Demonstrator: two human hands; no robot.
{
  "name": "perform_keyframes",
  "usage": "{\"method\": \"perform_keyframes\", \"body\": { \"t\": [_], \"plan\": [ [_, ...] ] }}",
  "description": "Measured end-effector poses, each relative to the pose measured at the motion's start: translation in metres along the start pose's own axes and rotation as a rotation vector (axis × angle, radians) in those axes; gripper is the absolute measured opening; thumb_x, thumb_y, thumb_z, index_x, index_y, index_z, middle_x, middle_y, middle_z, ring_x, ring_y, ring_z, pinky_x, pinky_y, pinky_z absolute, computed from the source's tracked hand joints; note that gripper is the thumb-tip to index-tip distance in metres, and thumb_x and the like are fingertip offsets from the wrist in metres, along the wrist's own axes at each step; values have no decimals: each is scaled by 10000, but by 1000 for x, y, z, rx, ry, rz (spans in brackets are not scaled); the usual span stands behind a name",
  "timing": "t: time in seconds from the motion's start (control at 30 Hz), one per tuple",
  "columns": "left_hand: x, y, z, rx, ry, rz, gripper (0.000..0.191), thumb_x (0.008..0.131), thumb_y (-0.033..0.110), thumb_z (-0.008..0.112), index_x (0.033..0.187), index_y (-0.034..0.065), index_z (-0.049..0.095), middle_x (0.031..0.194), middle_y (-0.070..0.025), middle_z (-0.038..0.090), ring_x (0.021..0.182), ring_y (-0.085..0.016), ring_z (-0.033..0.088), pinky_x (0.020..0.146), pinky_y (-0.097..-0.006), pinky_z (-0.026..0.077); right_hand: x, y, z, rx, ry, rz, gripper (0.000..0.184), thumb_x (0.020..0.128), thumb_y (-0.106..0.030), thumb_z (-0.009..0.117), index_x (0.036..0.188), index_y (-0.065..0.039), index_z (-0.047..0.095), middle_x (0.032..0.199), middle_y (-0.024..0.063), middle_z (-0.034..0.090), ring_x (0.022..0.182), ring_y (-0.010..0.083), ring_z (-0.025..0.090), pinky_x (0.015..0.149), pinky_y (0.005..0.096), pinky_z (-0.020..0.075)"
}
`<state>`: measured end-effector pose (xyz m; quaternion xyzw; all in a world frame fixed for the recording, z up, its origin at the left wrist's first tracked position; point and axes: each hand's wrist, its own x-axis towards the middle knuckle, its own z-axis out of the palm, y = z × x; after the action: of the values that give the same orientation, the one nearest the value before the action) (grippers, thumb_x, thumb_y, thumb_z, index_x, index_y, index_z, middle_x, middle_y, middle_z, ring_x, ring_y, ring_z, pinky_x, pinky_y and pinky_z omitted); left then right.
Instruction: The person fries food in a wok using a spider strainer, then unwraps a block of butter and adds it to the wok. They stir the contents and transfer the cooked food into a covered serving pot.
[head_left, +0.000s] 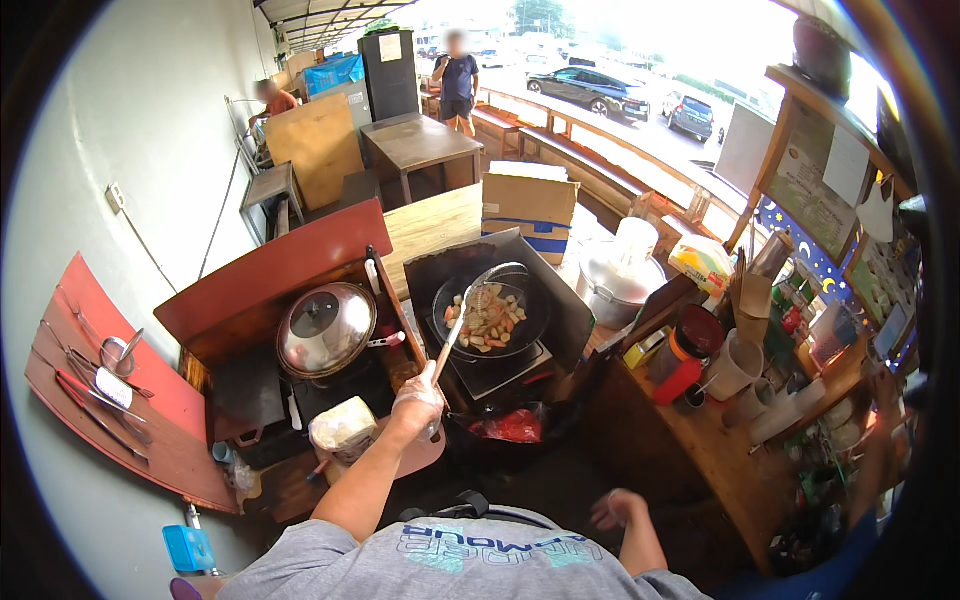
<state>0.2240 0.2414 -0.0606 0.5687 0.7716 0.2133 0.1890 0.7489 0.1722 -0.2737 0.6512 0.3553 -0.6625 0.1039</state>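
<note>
My left hand (418, 401), in what looks like a clear plastic glove, is closed round the handle of a long metal skimmer (491, 281). The skimmer's wire head lies over a dark wok (529, 330) on a stove. Pale and orange food pieces (487, 322) fill the wok's middle. My right hand (615, 510) hangs low beside my body, fingers somewhat apart, with nothing seen in it. Left of the wok, a metal lid (328, 330) covers a second pan. Just left of my left forearm is a plastic-wrapped block (343, 429) of pale material.
Metal guards (555, 300) flank the wok. Behind them stand a cardboard box (529, 199) and a large metal pot (619, 285). At right, a wooden counter (705, 465) bears jugs and cups. Hanging utensils (97, 390) line the left wall. Two people stand or sit farther back.
</note>
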Motion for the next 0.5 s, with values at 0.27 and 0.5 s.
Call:
{"method": "perform_keyframes", "body": {
  "t": [0.27,0.5],
  "plan": [
    [22,25,9,170,-64,-17,525,922,106,542,1442,161,497,1072,-283,712,1030,-457,701,893,-530,558,-327,-311,-127,-90,1341,-1348,420,1035,-128,562,1452,-171,536,773,39,630,577,128,557,550,333,477],
    [19,2,-10,66,10,46,516,957,110,528,1468,174,548,1095,-275,707,1034,-425,700,885,-491,550,-305,-321,-46,-361,869,-1254,322,1047,-329,563,1296,-162,678,717,69,667,561,128,612,589,327,515]
  ]
}}
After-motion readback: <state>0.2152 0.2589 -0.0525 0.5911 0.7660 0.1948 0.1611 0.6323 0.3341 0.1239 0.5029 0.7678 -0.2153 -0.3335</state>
